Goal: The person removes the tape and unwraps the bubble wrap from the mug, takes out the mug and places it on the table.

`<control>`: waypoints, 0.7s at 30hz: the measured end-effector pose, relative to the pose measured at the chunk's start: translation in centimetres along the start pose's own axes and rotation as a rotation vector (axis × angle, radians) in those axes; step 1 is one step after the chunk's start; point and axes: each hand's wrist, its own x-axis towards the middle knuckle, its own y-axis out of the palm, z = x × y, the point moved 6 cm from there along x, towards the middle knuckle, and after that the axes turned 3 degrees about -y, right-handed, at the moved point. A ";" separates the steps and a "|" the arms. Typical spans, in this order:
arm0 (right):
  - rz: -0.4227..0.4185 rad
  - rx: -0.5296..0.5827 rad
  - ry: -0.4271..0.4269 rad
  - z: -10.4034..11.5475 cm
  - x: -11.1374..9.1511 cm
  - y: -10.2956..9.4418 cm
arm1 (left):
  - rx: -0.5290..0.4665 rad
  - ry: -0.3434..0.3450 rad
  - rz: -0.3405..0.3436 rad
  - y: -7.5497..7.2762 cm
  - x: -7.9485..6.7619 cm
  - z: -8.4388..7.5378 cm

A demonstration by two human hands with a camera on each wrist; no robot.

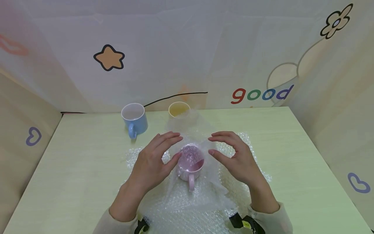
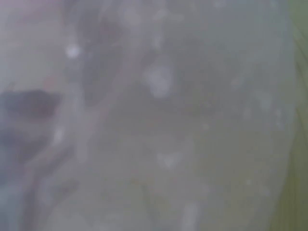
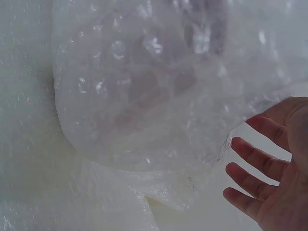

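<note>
A pink mug (image 1: 191, 165) stands in the middle on a layer of bubble wrap (image 1: 187, 201), its handle facing me. Clear bubble wrap covers part of its mouth and rises loosely behind it. My left hand (image 1: 156, 159) hovers on the mug's left, with its thumb by the rim. Over on the right, apart from the mug, my right hand (image 1: 238, 156) has its fingers spread and gently bent. In the right wrist view those fingers (image 3: 257, 185) are beside the edge of the wrap (image 3: 144, 110). Only blurred wrap (image 2: 168, 120) fills most of the left wrist view.
At the back left is a blue mug (image 1: 135, 120). A yellow mug (image 1: 179, 109) stands behind the raised wrap, its lower part veiled. The pale green table (image 1: 73, 175) meets a printed cloth backdrop (image 1: 163, 58) at its far edge.
</note>
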 end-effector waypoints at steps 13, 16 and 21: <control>0.011 -0.017 0.006 -0.1 -0.1 -0.2 | 0.047 -0.047 0.108 0.9 -0.2 0.1; 0.016 -0.017 0.013 -0.1 0.0 -0.2 | 0.051 -0.071 0.147 1.2 -0.2 0.2; 0.028 -0.024 0.018 -0.1 -0.1 -0.3 | 0.054 -0.109 0.208 1.5 -0.3 0.4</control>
